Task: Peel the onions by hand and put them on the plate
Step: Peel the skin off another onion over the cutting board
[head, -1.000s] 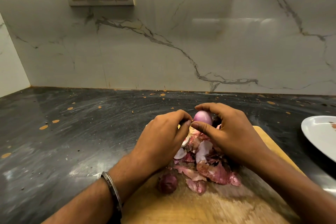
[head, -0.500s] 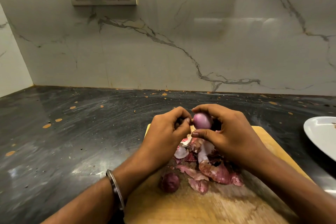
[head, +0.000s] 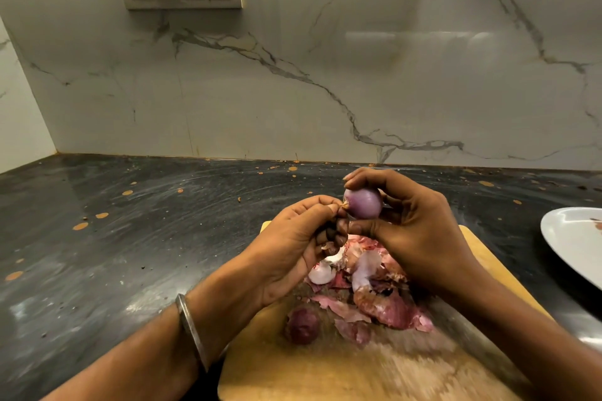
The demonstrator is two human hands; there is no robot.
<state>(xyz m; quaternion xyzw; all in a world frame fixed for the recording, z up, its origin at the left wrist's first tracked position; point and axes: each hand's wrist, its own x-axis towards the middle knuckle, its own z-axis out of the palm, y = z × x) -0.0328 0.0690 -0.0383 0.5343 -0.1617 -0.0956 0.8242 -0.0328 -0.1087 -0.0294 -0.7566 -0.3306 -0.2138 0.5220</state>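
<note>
The right hand (head: pixel 420 231) is curled closed around a smooth, peeled purple onion (head: pixel 363 207), thumb beneath and forefinger over the top, holding it up above the board. The left hand (head: pixel 293 247) is pinched narrow, thumb and forefinger closed on the dry root tuft at the onion's left end, its other fingers folded in below. Both forearms reach in from the lower corners, wrists slightly raised; the left wrist carries a plain metal bangle (head: pixel 192 332). Directly under the hands lies a heap of pink and white papery onion skins (head: pixel 368 293) on a pale wooden cutting board (head: pixel 325 374). Just beside the heap, nearer the left forearm, a small dark red unpeeled onion (head: pixel 301 325) rests on the board. The board sits on a dark speckled stone counter (head: pixel 130 238). Well apart to the right, a white plate (head: pixel 573 244) lies at the frame edge.
</note>
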